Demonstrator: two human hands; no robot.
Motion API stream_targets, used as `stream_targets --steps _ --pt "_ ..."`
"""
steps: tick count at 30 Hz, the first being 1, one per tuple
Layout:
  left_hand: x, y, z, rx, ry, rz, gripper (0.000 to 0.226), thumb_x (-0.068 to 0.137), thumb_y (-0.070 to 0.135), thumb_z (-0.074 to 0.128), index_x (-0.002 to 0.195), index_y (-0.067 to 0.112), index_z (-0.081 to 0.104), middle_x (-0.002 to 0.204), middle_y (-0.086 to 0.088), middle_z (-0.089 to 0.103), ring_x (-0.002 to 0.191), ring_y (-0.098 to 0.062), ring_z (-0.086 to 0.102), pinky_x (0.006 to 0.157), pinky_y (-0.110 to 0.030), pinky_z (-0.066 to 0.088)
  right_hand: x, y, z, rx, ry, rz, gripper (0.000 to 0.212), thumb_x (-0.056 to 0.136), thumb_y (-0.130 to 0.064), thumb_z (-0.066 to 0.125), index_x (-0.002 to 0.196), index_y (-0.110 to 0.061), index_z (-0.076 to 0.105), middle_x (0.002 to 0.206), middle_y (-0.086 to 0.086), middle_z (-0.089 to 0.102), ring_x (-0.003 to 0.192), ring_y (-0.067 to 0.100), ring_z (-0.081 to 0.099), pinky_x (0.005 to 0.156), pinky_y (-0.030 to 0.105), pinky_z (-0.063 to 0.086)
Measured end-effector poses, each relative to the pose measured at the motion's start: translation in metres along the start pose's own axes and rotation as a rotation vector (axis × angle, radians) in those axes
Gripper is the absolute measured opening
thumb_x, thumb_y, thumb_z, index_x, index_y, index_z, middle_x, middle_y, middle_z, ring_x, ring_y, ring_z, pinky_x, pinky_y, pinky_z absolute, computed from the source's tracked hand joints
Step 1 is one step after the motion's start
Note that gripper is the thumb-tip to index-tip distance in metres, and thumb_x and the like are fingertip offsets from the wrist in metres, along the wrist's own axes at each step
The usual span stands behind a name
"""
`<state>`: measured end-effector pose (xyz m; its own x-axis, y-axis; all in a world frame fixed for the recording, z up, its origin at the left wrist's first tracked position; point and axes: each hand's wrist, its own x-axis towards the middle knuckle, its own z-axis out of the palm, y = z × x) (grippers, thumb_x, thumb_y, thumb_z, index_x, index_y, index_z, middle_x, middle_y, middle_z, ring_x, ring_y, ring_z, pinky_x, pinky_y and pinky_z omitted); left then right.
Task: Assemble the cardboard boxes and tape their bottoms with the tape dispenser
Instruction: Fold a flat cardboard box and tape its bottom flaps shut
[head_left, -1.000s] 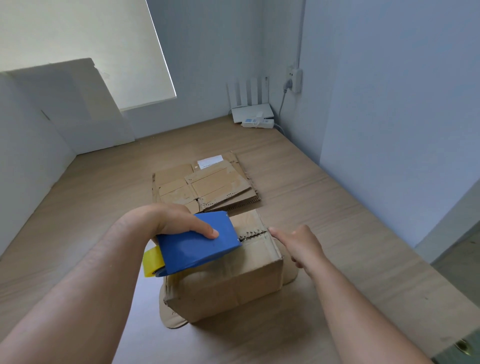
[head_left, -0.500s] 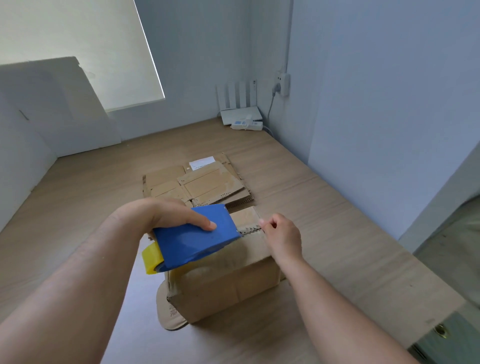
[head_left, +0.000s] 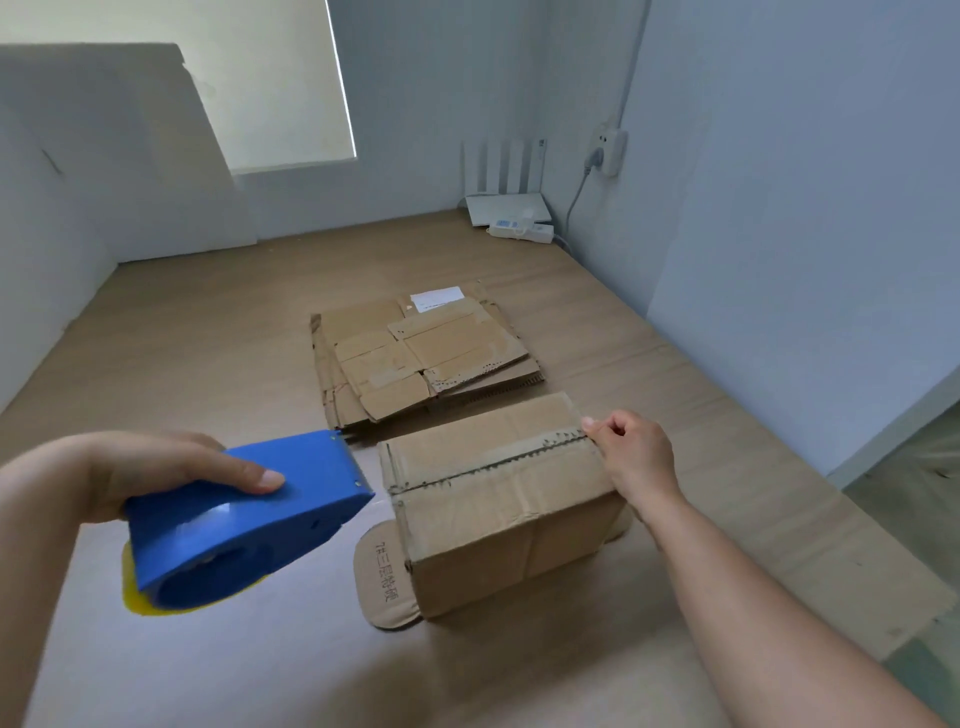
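Arms extended, hands apart.
Left hand (head_left: 156, 467) grips tape dispenser (head_left: 244, 519); right hand (head_left: 631, 452) pinches cardboard box (head_left: 498, 499) edge, fingers curled.

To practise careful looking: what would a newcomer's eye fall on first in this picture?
The bright blue plastic tape dispenser, gripped by the left hand at lower left, stands out first. Right of it sits the brown cardboard box, its right edge pinched by the right hand. Behind lies a stack of flattened cardboard boxes.
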<state>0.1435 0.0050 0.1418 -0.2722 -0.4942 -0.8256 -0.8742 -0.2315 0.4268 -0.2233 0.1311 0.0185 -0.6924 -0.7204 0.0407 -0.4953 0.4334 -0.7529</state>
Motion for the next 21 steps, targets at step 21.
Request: stream_targets --steps 21 --pt "-0.007 -0.035 -0.025 -0.068 0.032 0.082 0.083 0.043 0.046 0.086 0.112 0.003 0.068 0.104 -0.023 0.070 0.093 -0.040 0.068 0.093 -0.049 0.051 0.000 0.001 0.006 0.041 0.008 0.001 0.041 0.088 -0.029 0.064 0.067 0.003 0.052 0.056 0.005 0.043 0.059 0.021 0.039 0.053 0.032 0.030"
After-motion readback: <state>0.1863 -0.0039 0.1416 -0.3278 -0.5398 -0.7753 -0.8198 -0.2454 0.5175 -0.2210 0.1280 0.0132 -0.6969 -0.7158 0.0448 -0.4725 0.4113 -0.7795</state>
